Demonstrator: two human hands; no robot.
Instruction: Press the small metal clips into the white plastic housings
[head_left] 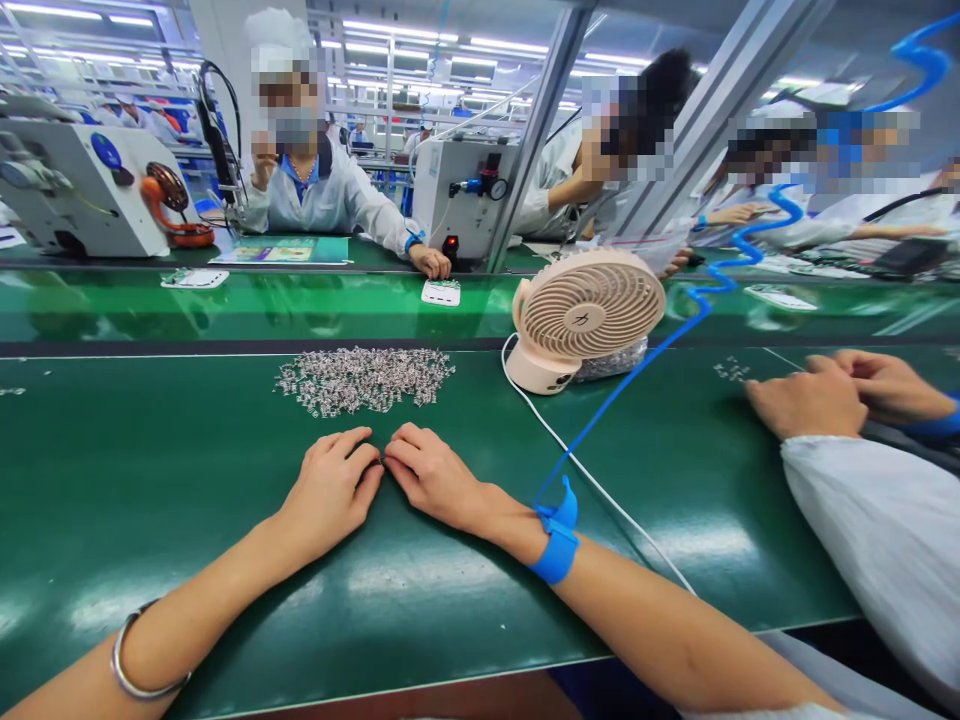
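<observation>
Tiny dark piece (382, 461), mostly hidden, between the fingertips of left hand (326, 492) and right hand (436, 475); grips narrow, whether closed on it cannot be told. Small silvery parts (365, 378) heaped beyond on glossy green bench (150, 440). Clear plastic bag (616, 362), contents indistinct, partly behind round beige fan (585, 318).

No words or numbers can be read. Ahead and right of the hands (431, 475), the desk fan (555, 310) has a dark curly mark (583, 319) in its middle. Far left, the blue sticker (106, 150) on the white machine (131, 220) is blurry.
</observation>
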